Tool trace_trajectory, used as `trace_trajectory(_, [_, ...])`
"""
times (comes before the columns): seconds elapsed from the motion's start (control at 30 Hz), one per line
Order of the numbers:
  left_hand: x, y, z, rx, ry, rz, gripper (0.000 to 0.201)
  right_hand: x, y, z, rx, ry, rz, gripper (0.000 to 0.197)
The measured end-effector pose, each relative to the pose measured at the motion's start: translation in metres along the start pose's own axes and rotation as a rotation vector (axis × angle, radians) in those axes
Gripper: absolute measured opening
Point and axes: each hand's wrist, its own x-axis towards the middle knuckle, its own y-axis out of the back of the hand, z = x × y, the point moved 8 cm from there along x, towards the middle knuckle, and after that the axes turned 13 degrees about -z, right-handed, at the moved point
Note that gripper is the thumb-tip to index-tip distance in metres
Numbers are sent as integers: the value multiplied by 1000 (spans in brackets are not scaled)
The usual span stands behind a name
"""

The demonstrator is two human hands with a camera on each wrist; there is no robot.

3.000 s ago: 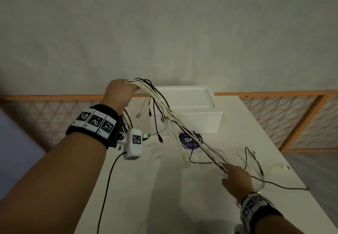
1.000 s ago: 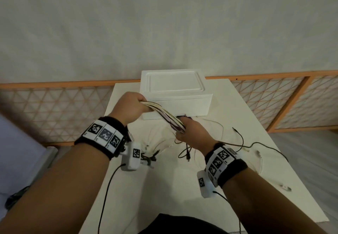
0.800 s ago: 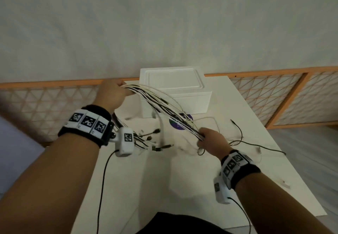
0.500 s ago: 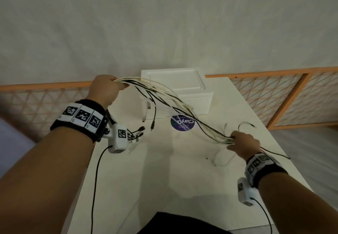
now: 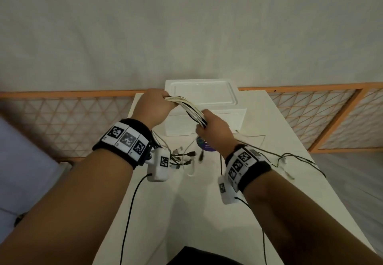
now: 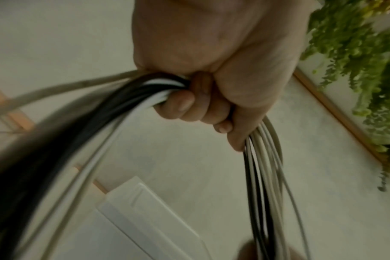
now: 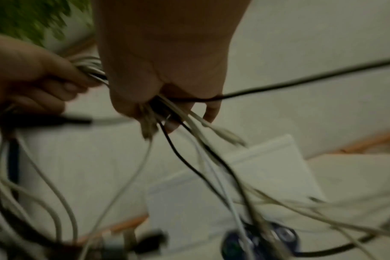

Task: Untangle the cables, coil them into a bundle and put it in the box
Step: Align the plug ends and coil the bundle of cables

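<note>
A bundle of several white and black cables (image 5: 189,107) arcs between my two hands above the white table (image 5: 186,202). My left hand (image 5: 154,105) grips one end of the bundle in a fist (image 6: 189,102), with loops hanging below it (image 6: 263,176). My right hand (image 5: 211,128) holds the same cables (image 7: 185,116) a short way along, close to the left hand. Loose ends with plugs (image 5: 186,157) dangle under the hands. The white box (image 5: 203,103) with its lid on stands at the table's far edge, right behind the hands.
Loose cable tails (image 5: 290,159) trail over the table to the right, one near the right edge. A round blue sticker (image 5: 205,145) lies in front of the box. An orange lattice fence (image 5: 310,119) runs behind the table. Green foliage (image 6: 356,52) shows in the left wrist view.
My right hand, which had slid out along the cables to the right half a second ago, has come back up to the left hand. The left hand has dropped a little toward the box.
</note>
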Motion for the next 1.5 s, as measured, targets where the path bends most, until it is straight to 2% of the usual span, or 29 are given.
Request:
trace_trajectory(0.07, [-1, -3, 2, 11, 1, -29, 31, -7, -9, 26, 108, -21, -46, 18])
trace_trajectory(0.13, [0, -5, 6, 11, 14, -28, 34, -14, -14, 46, 86, -33, -69, 17])
trace_trajectory(0.23, [4, 18, 6, -75, 93, 90, 26, -34, -23, 104, -31, -201, -162, 18])
trace_trajectory(0.33, [7, 49, 3, -127, 130, 190, 30, -80, -30, 184, -283, -392, -248, 11])
trace_trajectory(0.5, [6, 47, 8, -20, 139, 149, 24, -168, -17, 270, -421, -643, -134, 43])
trace_trajectory(0.6, [3, 34, 9, -39, 163, 146, 29, -184, 4, 294, -332, -799, -48, 46])
trace_trajectory(0.67, [2, 32, 7, -72, 189, 155, 33, -172, 15, 295, -214, -823, -32, 40])
trace_trajectory(0.73, [1, 34, 7, -101, 209, 158, 33, -145, 22, 275, -51, -694, -33, 40])
trace_trajectory(0.8, [-1, 36, 9, -111, 213, 165, 32, -117, 26, 238, 61, -542, -109, 56])
trace_trajectory(0.87, [-4, 37, 13, -106, 213, 162, 31, -93, 30, 187, 13, -422, -243, 70])
trace_trajectory(0.9, [-5, 36, 15, -103, 212, 156, 31, -82, 35, 158, -69, -361, -283, 71])
trace_trajectory(0.97, [-7, 32, 19, -100, 191, 132, 33, -62, 49, 99, -149, -202, -214, 57])
trace_trajectory(1.03, [-8, 24, 26, -84, 142, 99, 36, -47, 60, 48, -5, -39, -41, 35])
trace_trajectory(1.1, [-10, 16, 35, -65, 87, 66, 37, -32, 54, 18, 151, 39, 14, 33])
trace_trajectory(1.17, [-11, 10, 41, -91, 52, 42, 37, -20, 31, 13, 175, 5, -52, 38])
trace_trajectory(1.2, [-12, 10, 42, -121, 50, 41, 37, -17, 18, 19, 104, -57, -93, 33])
trace_trajectory(1.3, [-11, 21, 36, -185, 68, 66, 36, -25, -16, 69, -84, -266, -227, 19])
trace_trajectory(1.37, [-12, 32, 29, -191, 80, 87, 35, -41, -34, 111, -75, -359, -285, 31])
trace_trajectory(1.43, [-13, 41, 21, -182, 102, 105, 34, -57, -39, 142, -164, -394, -309, 60])
trace_trajectory(1.5, [-15, 46, 12, -176, 124, 121, 33, -72, -35, 168, -243, -468, -352, 76])
